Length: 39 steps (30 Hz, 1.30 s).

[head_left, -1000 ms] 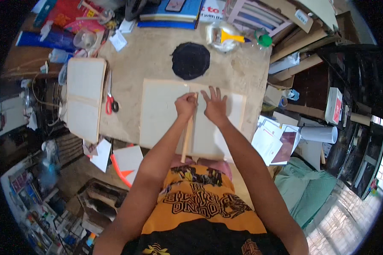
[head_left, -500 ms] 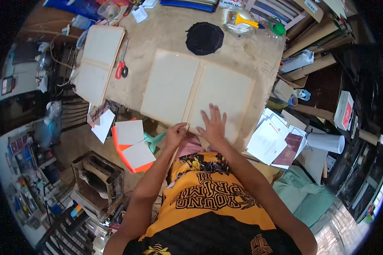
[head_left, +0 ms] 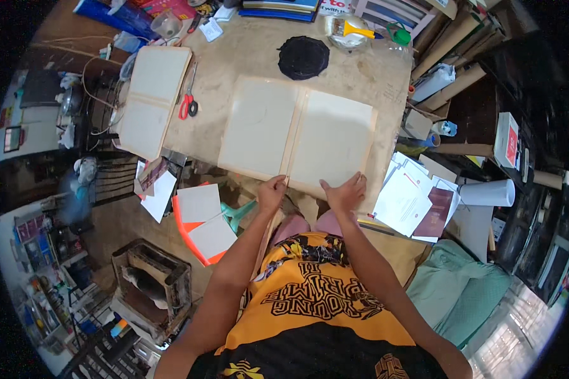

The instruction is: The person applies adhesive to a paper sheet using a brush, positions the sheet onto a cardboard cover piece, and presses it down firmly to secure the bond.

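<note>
An opened book cover (head_left: 335,136) of two pale grey boards, edged in tan with a tan spine strip between, lies flat on the table. At the spine's near end, the fingers of my left hand (head_left: 272,193) are pinched together on a thin tan strip (head_left: 269,237), which hangs down beside my forearm. I cannot make out whether the strip joins the cover. My right hand (head_left: 346,192) rests at the near edge of the right board, thumb apart and fingers slightly bent, holding nothing visible.
Red-handled scissors (head_left: 188,106) lie left of the cover, beside a second tan-edged cover (head_left: 154,98). Beyond are a round black cloth (head_left: 303,57) and a yellow-handled brush (head_left: 358,30) on a container. Papers (head_left: 401,201) sit at right; an orange-edged folder (head_left: 202,221) is lower left.
My right hand has slid from the right board's surface toward its near right edge, its fingers no longer stretched out flat. My left hand stays pinched by the spine. The whole view has shifted slightly.
</note>
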Each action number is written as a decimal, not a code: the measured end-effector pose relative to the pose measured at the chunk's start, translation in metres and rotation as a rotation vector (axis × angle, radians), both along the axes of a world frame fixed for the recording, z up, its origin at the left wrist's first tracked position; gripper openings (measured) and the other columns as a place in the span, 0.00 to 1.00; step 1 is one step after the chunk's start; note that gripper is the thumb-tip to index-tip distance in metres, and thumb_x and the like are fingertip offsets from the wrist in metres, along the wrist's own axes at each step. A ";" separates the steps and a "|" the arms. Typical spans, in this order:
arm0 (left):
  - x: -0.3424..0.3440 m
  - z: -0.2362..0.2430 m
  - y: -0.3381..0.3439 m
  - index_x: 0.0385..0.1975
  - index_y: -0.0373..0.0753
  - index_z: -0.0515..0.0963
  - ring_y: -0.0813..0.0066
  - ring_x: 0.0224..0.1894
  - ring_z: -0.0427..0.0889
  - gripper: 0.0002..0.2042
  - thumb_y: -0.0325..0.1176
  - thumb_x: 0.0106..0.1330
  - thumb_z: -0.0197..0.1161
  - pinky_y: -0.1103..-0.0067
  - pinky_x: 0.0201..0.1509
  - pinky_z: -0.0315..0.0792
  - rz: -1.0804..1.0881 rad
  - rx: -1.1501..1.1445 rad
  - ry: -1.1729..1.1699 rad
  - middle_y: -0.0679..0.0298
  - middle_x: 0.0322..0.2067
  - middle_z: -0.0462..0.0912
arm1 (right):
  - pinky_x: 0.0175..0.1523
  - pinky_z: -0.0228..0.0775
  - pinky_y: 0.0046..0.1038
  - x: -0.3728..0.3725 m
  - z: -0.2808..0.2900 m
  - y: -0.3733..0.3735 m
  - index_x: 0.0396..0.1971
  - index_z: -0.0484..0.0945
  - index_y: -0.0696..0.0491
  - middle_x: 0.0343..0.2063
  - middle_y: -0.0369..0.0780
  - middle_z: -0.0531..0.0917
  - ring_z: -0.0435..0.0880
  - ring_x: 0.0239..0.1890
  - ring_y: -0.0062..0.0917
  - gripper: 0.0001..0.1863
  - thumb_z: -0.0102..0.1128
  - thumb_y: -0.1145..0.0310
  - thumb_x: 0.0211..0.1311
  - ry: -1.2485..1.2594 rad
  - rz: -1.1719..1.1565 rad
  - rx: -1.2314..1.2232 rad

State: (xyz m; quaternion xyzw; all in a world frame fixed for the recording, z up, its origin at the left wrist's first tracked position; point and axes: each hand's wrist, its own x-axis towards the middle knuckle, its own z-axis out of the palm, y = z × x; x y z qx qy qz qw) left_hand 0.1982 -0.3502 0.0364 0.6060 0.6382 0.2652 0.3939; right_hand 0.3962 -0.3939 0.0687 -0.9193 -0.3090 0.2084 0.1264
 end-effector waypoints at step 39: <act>0.000 -0.023 0.003 0.35 0.41 0.84 0.59 0.28 0.83 0.10 0.31 0.52 0.61 0.70 0.35 0.76 0.049 -0.046 0.042 0.52 0.24 0.82 | 0.53 0.60 0.43 -0.010 0.005 0.027 0.49 0.59 0.60 0.47 0.47 0.64 0.64 0.52 0.39 0.55 0.79 0.45 0.20 -0.030 -0.188 -0.203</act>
